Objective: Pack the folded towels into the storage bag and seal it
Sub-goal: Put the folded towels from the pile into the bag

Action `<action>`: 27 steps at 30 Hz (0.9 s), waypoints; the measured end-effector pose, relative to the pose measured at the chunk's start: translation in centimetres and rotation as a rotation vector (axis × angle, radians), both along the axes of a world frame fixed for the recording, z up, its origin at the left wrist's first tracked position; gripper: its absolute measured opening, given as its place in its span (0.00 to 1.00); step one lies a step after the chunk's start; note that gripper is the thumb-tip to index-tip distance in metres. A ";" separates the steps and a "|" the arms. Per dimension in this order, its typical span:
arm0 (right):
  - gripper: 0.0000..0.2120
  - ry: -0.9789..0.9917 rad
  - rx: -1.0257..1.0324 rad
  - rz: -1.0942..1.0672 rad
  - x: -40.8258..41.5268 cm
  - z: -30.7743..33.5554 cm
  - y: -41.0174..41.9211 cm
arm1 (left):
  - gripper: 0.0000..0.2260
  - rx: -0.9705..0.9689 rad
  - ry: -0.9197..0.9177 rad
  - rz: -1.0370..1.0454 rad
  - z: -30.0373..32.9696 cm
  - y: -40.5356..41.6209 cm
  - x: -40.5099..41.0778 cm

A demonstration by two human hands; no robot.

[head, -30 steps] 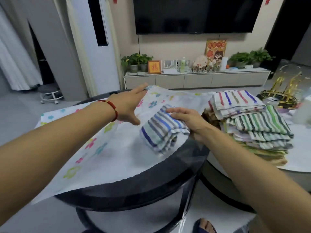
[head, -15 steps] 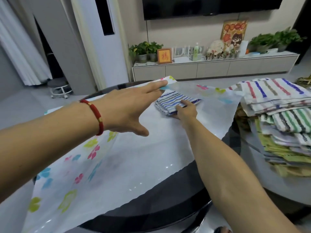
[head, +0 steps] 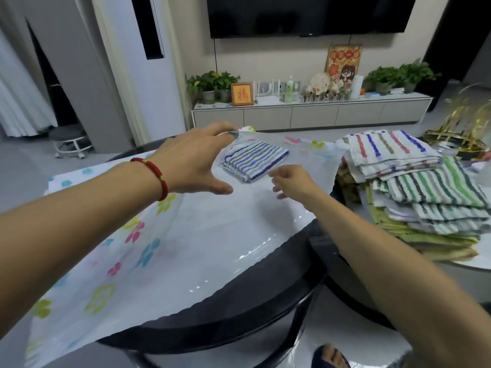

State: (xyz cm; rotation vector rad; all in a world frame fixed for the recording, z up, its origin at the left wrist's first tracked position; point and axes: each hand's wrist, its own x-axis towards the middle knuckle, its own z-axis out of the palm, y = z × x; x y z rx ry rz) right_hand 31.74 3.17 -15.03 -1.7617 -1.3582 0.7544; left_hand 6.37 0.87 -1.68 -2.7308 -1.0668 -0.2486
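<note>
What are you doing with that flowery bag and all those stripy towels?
A person is packing folded towels into a clear storage bag with flower prints, spread over a dark round table. The left hand pinches the bag's far edge and lifts it. One blue-striped towel lies inside the bag near that edge. The right hand hovers just beside that towel, fingers loose, holding nothing. A stack of striped towels waits on the right, not yet packed, and the bag is unsealed.

The towel stack (head: 425, 192) is cut off by the right edge.
</note>
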 end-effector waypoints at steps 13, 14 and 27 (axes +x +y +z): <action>0.21 -0.913 -0.248 -0.535 24.4 5.3 -4.4 | 0.47 0.004 -0.148 0.120 0.3 2.9 3.8; 0.19 -0.893 -0.331 -0.547 25.3 5.2 -3.7 | 0.47 0.004 -0.142 0.123 0.2 3.1 3.6; 0.17 -0.396 -0.176 -0.361 26.8 7.3 -3.2 | 0.46 -0.027 -0.071 0.169 -0.3 2.1 4.1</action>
